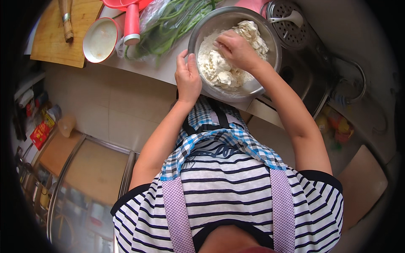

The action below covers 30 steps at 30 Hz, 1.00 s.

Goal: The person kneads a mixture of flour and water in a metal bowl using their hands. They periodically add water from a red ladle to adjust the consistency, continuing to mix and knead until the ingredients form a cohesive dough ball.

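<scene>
A wide metal bowl (234,95) stands at the counter's front edge, directly before me. Inside it lies shaggy, lumpy dough (218,68), with loose dry flour (207,44) along the far left side. My left hand (189,76) grips the bowl's left side, thumb up at the rim. Over the middle of the bowl, my right hand (236,50) is bent down with its fingers curled together at the dough. Whether any dough is pinched between those fingers is hidden.
Left of the bowl are leafy green stalks (164,28) in clear plastic, a red-handled container (131,25) and a bowl of cloudy liquid (100,40). A brush (66,22) lies on a wooden board (47,44). A white spoon (289,18) and the sink (303,79) are at right.
</scene>
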Motion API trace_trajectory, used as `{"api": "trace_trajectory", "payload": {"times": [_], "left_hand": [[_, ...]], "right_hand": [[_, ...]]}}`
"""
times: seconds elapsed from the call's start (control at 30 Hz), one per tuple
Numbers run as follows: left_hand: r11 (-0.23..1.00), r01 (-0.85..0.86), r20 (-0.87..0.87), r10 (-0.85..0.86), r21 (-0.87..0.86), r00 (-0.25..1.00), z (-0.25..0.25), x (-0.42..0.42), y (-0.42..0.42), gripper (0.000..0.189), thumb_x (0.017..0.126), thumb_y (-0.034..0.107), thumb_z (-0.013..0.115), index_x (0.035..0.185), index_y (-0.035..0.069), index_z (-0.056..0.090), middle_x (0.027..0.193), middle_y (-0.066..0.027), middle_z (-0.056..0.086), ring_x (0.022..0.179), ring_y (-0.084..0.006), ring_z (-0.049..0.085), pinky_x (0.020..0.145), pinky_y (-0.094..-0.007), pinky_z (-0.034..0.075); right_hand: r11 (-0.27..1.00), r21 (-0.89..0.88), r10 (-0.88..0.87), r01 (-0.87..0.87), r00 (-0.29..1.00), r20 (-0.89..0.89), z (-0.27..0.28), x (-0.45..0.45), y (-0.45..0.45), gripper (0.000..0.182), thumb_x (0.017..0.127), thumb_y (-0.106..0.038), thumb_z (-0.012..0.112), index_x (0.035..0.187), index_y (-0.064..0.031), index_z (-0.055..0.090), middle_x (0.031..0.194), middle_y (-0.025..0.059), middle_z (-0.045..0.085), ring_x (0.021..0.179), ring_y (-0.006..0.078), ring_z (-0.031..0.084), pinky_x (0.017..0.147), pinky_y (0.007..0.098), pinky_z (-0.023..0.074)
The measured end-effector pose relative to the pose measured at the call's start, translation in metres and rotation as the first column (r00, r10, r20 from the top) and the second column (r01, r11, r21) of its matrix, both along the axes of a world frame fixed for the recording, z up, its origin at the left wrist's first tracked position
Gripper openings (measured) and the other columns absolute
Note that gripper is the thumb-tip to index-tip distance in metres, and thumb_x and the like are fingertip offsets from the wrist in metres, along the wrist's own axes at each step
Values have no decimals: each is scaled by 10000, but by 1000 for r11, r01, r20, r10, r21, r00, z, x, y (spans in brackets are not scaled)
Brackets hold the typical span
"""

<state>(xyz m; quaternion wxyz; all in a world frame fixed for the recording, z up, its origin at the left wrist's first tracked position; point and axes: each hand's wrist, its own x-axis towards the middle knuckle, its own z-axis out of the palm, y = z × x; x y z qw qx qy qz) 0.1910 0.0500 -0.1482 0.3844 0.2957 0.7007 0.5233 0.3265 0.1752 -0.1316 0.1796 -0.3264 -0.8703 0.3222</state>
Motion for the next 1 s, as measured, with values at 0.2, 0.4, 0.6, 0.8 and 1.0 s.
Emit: {"api": "trace_trajectory", "payload": {"times": [0.2, 0.4, 0.6, 0.8, 1.0], "left_hand": [[994, 111, 17, -111, -12, 994, -6, -18, -10, 359, 972, 307, 463, 1080, -34, 488, 655, -101, 578, 631, -173, 580, 599, -320, 447], [966, 245, -332, -207, 78, 920, -11, -31, 81, 315, 913, 279, 562, 1077, 17, 625, 850, -206, 662, 804, -361, 649, 705, -390, 504], [970, 194, -306, -143, 144, 941, -15, -30, 81, 294, 902, 265, 580, 1041, 19, 663, 849, -214, 660, 799, -359, 653, 711, -386, 510], [966, 202, -286, -150, 163, 946, -10, -28, 84, 289, 900, 254, 584, 1042, 14, 659, 824, -215, 657, 763, -354, 654, 689, -383, 508], [963, 229, -204, -198, 145, 959, 2, -26, 81, 262, 906, 213, 581, 1038, -2, 650, 786, -214, 650, 700, -345, 650, 632, -377, 502]], "right_hand": [[823, 133, -567, 552, 809, 151, 35, 46, 1, 320, 838, -261, 646, 953, 38, 640, 953, 209, 658, 907, 336, 637, 788, 400, 492], [854, -87, -416, 513, 774, 478, -20, 12, 38, 722, 689, -599, 619, 1035, 35, 637, 992, 215, 662, 964, 359, 627, 853, 417, 474], [938, -178, -240, 296, 929, 281, 7, 25, 21, 689, 712, -629, 614, 1001, -6, 664, 1047, 172, 626, 993, 273, 597, 869, 350, 450], [654, -440, -398, 616, 774, 493, 59, 8, -15, 669, 903, -597, 423, 1012, 44, 584, 1088, 231, 585, 937, 378, 567, 813, 422, 445], [776, 433, -585, 458, 780, 223, -4, -6, -65, 416, 887, -392, 536, 972, 6, 625, 1018, 182, 605, 1012, 361, 545, 904, 455, 391]]}}
